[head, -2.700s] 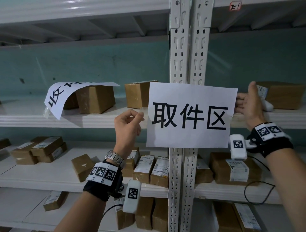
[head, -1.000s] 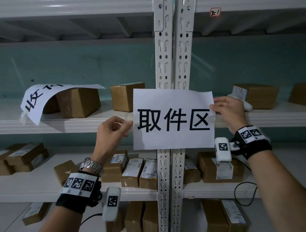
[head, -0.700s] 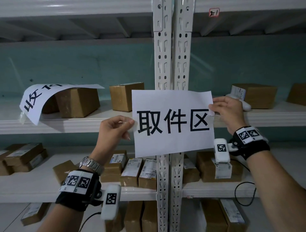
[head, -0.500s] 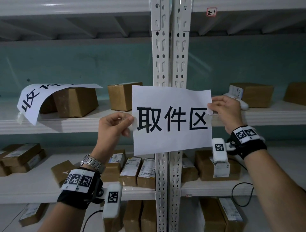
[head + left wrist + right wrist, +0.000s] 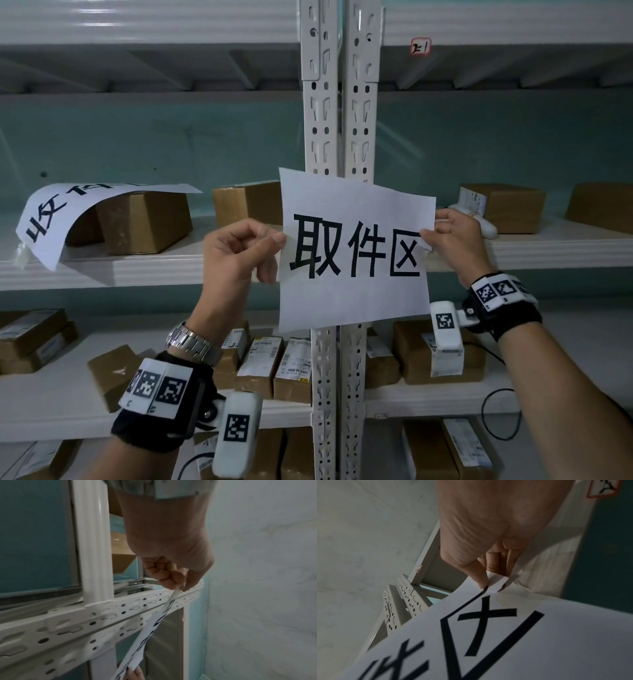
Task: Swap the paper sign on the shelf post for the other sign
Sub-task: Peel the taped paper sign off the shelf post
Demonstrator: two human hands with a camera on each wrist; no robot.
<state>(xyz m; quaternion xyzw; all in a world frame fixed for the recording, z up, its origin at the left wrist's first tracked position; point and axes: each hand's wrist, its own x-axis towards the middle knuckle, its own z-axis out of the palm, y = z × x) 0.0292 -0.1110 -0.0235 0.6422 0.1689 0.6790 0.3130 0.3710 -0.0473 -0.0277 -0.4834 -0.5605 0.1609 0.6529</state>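
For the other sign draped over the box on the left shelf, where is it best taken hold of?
Probably by the free lower-left edge of the draped sign, which overhangs the shelf front. Come from the front-left and pinch it there; the rest curves over the cardboard box, so a pull forward should slide it off.

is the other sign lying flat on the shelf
No: in the head view the other sign is draped over a cardboard box, its left end curling down past the shelf edge.
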